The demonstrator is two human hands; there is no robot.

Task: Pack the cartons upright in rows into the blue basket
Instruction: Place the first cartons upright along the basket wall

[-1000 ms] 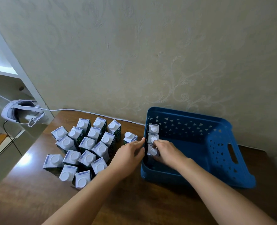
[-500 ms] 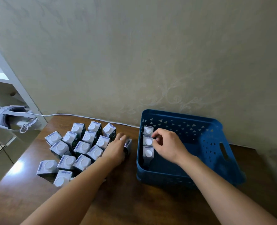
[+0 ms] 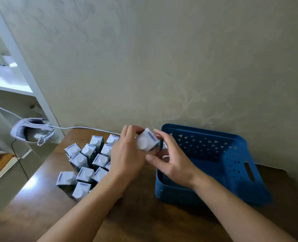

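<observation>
A white-topped carton (image 3: 146, 142) is held in the air just left of the blue basket (image 3: 235, 175), tilted, with its cap towards me. My left hand (image 3: 127, 154) grips its left side. My right hand (image 3: 171, 159) touches its right side with the fingers spread, over the basket's left rim. Cartons standing along the basket's left wall are mostly hidden behind my right hand. A cluster of several cartons (image 3: 87, 163) stands upright on the wooden table (image 3: 137, 219), left of my left hand.
A white headset (image 3: 32, 131) with a cable lies at the table's far left, beside a white shelf unit (image 3: 13, 70). The basket stands against the patterned wall. Its right wall has a handle slot (image 3: 249, 172).
My left hand has lifted a carton from the cluster and brought it up and right to the basket's left rim. My right hand has risen out of the basket and met it.
</observation>
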